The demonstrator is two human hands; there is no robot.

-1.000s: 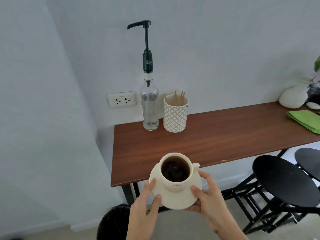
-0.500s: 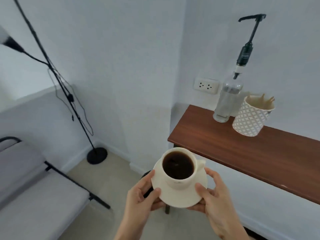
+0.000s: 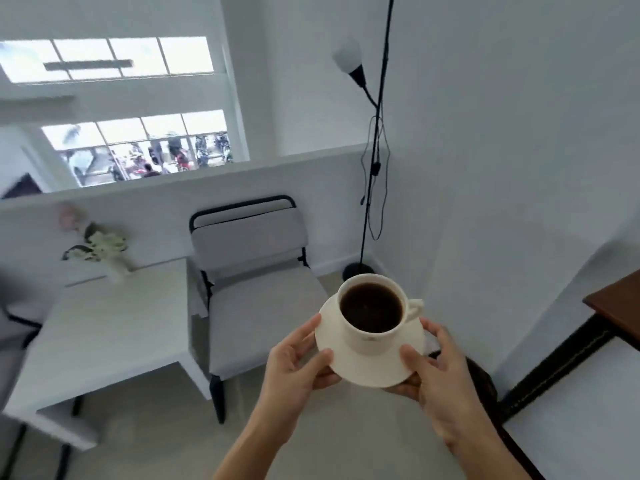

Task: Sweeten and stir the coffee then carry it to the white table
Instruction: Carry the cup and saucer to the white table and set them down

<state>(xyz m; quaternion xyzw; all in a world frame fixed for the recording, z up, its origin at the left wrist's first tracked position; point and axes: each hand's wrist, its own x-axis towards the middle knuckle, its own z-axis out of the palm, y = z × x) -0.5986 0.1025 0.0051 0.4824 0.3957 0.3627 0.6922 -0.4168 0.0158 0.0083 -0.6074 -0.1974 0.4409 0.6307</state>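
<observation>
A cream cup of dark coffee [image 3: 371, 311] stands on a cream saucer [image 3: 372, 367], held in the air in front of me. My left hand [image 3: 298, 367] grips the saucer's left rim and my right hand [image 3: 438, 370] grips its right rim, thumbs on top. The cup's handle points right. The white table [image 3: 104, 327] lies to the left and below, apart from the cup. The view is blurred by motion.
A grey padded chair [image 3: 256, 271] stands between the white table and me. A black floor lamp [image 3: 372, 150] rises in the corner behind the cup. A vase of flowers [image 3: 100, 244] sits at the table's far edge. The brown wooden counter [image 3: 616, 303] shows at the right edge.
My view has swung left, away from the wooden counter with the syrup bottle and stirrer cup; the white table and chair have come into sight. Both hands keep holding the saucer.
</observation>
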